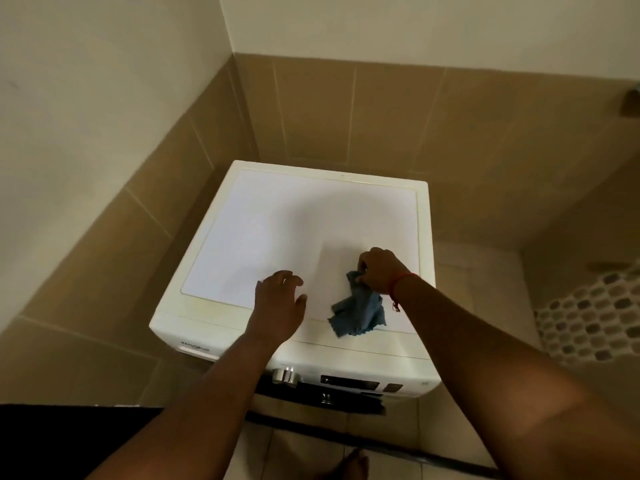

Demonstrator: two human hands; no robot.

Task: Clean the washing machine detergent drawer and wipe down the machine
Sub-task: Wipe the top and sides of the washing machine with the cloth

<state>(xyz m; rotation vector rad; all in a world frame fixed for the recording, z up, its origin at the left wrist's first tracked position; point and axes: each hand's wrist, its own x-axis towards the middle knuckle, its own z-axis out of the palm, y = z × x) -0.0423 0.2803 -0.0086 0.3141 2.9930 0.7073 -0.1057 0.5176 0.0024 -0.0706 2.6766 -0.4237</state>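
Observation:
A white front-loading washing machine (277, 220) stands in a tiled corner, seen from above. Its detergent drawer front (199, 350) at the upper left of the front panel looks closed. A silver dial (284, 375) and a dark display (349, 381) sit on the control panel. My right hand (379, 270) pinches a crumpled blue cloth (360, 311), which hangs down and touches the lid near the front right. My left hand (278, 301) hovers over the lid's front middle, fingers spread, holding nothing.
Tan tiled walls (381, 116) close in behind and to the left of the machine. A mosaic-tiled surface (588, 320) lies to the right. A dark ledge (52, 441) sits at lower left. My bare foot (349, 467) is on the floor in front.

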